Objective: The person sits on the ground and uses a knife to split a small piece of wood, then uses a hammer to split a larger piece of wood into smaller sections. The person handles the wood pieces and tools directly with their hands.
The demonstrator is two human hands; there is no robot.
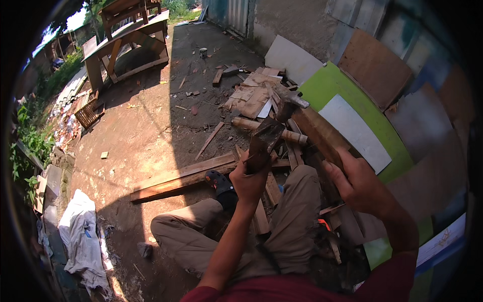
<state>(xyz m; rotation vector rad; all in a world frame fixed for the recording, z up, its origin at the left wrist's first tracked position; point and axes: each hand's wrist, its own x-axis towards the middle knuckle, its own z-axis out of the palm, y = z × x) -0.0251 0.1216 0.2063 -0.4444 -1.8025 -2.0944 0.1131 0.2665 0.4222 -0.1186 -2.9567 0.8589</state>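
Observation:
I sit on the ground with my knees bent. My left hand grips the lower end of a dark, short wooden block, holding it upright over my lap. My right hand is closed around the thick wooden handle of a hammer, whose metal head is raised just above and behind the top of the block. Head and block are close, and I cannot tell whether they touch.
Long planks lie across the dirt by my foot. A pile of wood offcuts is ahead, with a round pole. Green and white boards lean at the right. Wooden tables stand far left, and a white cloth lies at the lower left.

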